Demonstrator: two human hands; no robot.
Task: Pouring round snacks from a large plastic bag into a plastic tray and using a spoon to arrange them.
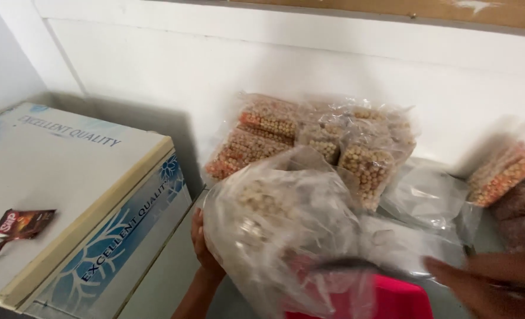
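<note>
Two hands are on one load: your left hand [202, 248] cups the near-left side of the big bag [274, 230], fingers spread flat against the plastic, palm pressed in rather than pinching. Your right hand [499, 283] is blurred at the lower right, fingers stretched toward the bag's far side; you cannot tell from here whether they touch it or only reach for it.

The bag is clear, slack plastic, full of pale round grains, standing just ahead of your left fingers and over something red [392, 298] at its base. As a judgement, thin film like this will slide and sag, so spread your fingers wide, support from low down, and bring the right hand against the opposite side before you take weight.

Beyond your fingertips, against the wall [309, 53], lies a pile of small packets [309, 139] of similar grains, touching the big bag's far edge; they could topple if it is shoved back. Right of your right hand sit another packet [501, 171] and a dark bag [519, 207]. Left of your left hand stands a freezer [79, 195], close beside the bag, with a torn red wrapper [20, 224] on its lid. That gap is narrow, so mind your elbow.
</note>
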